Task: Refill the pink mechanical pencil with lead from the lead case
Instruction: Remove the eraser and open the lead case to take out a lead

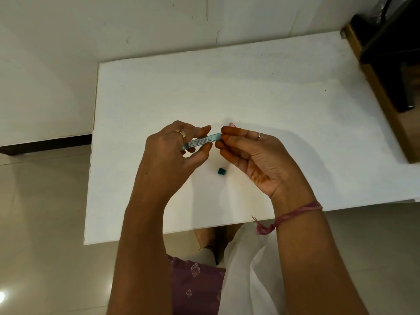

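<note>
The left hand [175, 146] pinches the lead case [202, 141]; the right hand [247, 155] curls its fingers at the case's 3 o'clock end; a teal cap [221, 171] lies on the bench [272, 87] at 6 o'clock.

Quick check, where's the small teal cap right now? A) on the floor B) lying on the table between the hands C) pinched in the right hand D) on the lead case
B: the teal cap lies alone on the white table, below the lead case, between the left hand and right hand.
</note>
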